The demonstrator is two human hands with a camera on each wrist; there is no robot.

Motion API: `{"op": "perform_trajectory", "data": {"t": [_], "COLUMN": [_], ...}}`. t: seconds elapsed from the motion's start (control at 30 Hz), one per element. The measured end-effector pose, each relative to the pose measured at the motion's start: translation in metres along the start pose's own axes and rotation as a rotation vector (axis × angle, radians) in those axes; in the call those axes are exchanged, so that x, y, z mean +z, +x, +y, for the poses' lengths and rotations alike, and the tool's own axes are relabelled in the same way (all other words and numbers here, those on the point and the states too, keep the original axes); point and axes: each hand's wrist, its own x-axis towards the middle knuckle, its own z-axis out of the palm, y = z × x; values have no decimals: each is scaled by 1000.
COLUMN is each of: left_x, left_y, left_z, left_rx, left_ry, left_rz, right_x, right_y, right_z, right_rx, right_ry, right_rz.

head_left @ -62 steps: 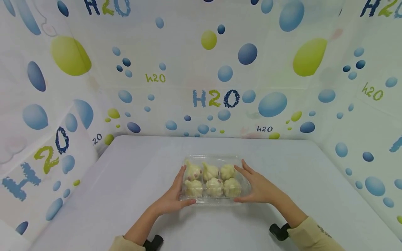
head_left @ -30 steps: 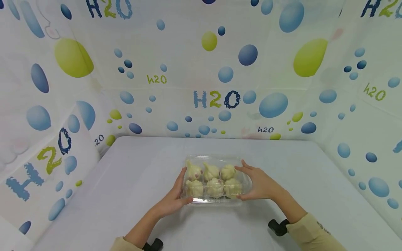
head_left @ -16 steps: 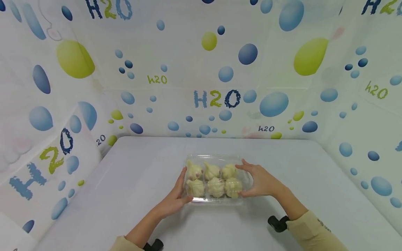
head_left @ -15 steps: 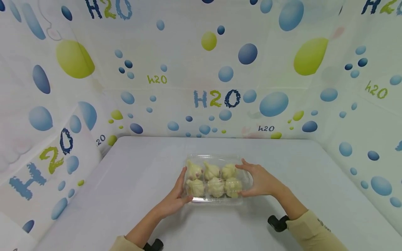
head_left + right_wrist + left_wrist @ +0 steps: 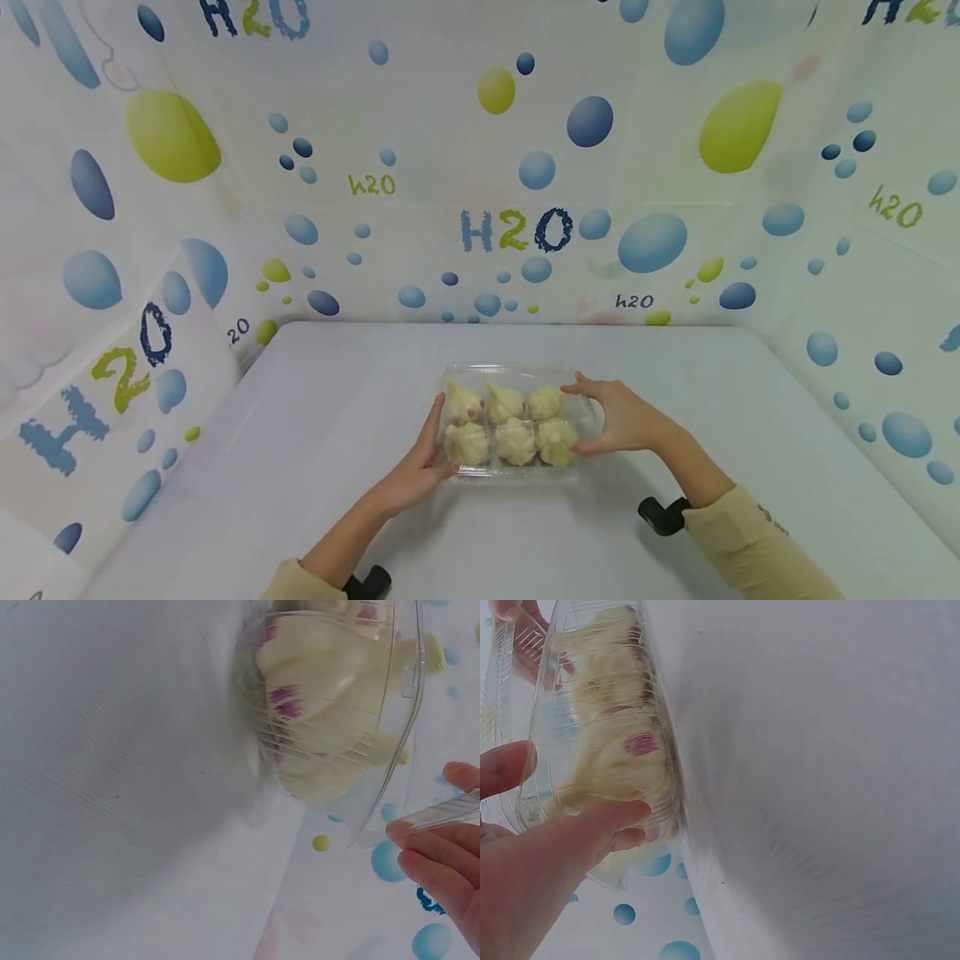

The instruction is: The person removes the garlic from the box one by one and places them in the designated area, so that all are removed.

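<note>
A clear plastic clamshell box (image 5: 517,472) with several garlic bulbs (image 5: 515,442) in it rests on the white table, near the middle of the head view. My left hand (image 5: 408,479) grips its left end, thumb at the front corner. In the left wrist view the fingers (image 5: 619,814) press the side wall and the thumb lies over the rim. At the right end my right hand (image 5: 630,417) pinches the edge of the lid (image 5: 450,810) between thumb and fingers. The right wrist view shows that edge raised, with a gap above the base rim (image 5: 409,720).
A white cloth covers the table (image 5: 330,392). Behind it and at both sides stand white sheets (image 5: 420,108) printed with blue and green drops. A black wrist device (image 5: 663,517) sits by the right sleeve, and another (image 5: 367,583) by the left.
My right hand has risen a little, its thumb moving up from the box's front right corner as the lid's right edge lifts. My left hand keeps its grip. The head view has shifted slightly.
</note>
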Motion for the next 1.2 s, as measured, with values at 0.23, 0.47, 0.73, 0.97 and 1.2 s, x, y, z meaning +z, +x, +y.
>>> {"op": "perform_trajectory", "data": {"t": [0.23, 0.47, 0.73, 0.97, 1.2], "left_x": [-4, -6, -8, -5, -1], "left_y": [2, 9, 11, 9, 2], "left_z": [3, 8, 12, 11, 8], "left_rx": [-2, 13, 17, 15, 0], "left_ry": [1, -18, -53, -77, -124], "left_rz": [-6, -17, -31, -23, -30], "right_x": [-7, -18, -24, -24, -18], "right_y": [6, 11, 16, 13, 11], "right_z": [0, 3, 2, 0, 3], "right_rx": [5, 8, 3, 15, 18], "right_ry": [-7, 5, 28, 41, 71], "right_rz": [-34, -53, -99, -111, -128]}}
